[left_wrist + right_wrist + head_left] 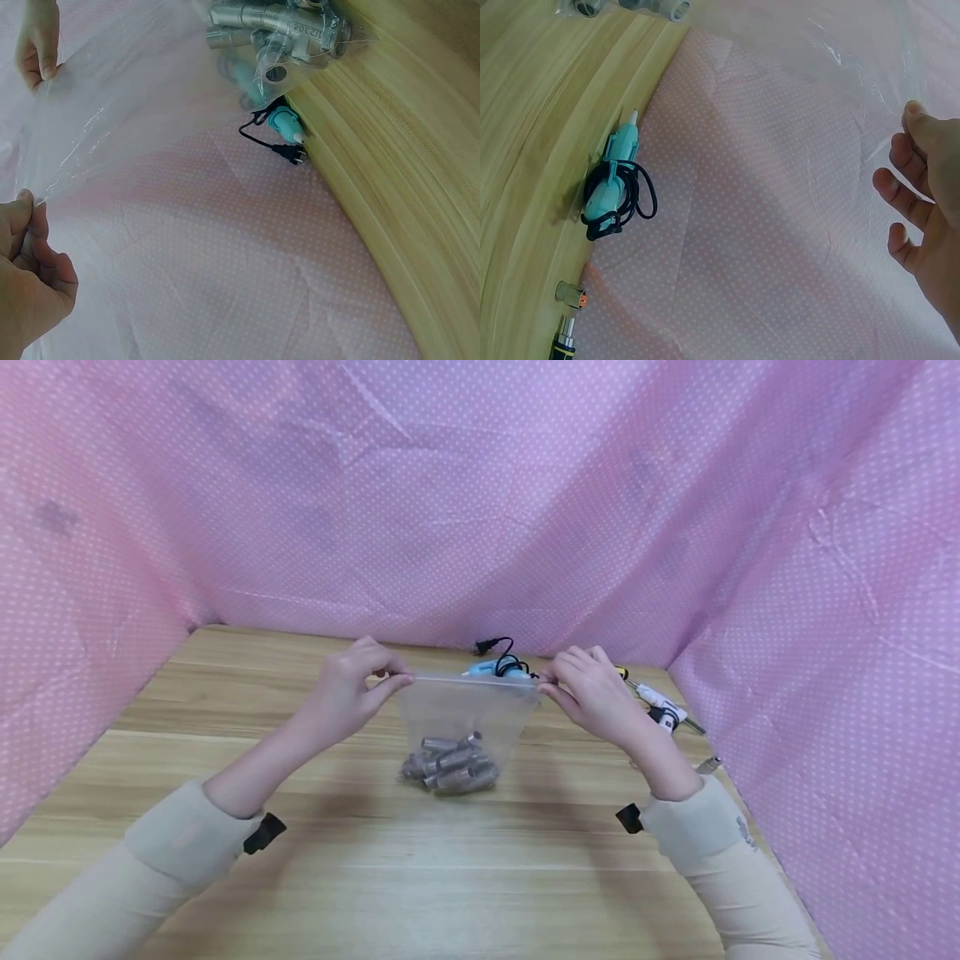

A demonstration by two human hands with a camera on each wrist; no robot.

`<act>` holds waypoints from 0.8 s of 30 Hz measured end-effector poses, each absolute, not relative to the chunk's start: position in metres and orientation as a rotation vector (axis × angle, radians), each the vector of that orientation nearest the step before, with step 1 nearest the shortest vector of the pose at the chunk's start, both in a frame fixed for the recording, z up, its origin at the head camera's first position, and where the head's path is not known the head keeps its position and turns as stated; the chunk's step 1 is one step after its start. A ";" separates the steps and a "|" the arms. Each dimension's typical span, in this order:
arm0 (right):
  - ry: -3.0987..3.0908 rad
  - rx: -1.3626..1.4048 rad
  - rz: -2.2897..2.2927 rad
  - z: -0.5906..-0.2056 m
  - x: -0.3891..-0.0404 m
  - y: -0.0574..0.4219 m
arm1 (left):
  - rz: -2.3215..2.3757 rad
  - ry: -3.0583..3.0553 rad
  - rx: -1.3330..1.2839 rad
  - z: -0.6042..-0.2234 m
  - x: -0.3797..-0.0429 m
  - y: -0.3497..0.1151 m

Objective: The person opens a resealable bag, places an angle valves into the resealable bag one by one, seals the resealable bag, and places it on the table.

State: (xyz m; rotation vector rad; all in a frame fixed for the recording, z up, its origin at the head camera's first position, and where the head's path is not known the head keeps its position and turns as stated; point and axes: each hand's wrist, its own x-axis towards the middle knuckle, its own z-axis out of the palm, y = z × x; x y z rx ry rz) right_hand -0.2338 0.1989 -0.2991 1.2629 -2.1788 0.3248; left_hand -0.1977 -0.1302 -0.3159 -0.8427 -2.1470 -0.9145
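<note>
A clear plastic zip bag [468,710] hangs between both hands with its top edge pulled straight. My left hand [356,685] pinches the upper left corner between thumb and fingers. At the opposite corner, my right hand [592,693] pinches the bag the same way; in the right wrist view the other fingers [904,195] are loosely bent. Several metal pipe fittings [453,766] lie heaped in the bottom of the bag. Seen from the left wrist, the metal fittings [281,26] have shiny, threaded-looking ends and stamped marks.
Behind the bag lies a teal glue gun [611,180] with a coiled black cord and plug [292,154]. To the right are a white tool [660,702] with a black cord, a screwdriver [564,341] and a loose metal fitting [708,765]. Pink dotted cloth [450,527] walls the wooden table [420,877].
</note>
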 end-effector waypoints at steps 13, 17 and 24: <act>-2.190 1.175 0.447 -0.309 -0.239 0.202 | -1.095 -2.245 -0.770 -0.327 -0.204 -0.132; -2.230 1.119 0.547 -0.314 -0.241 0.203 | -1.416 -2.367 -0.707 -0.356 -0.208 -0.133; -2.257 1.052 0.732 -0.321 -0.248 0.197 | -1.833 -2.663 -0.605 -0.421 -0.210 -0.129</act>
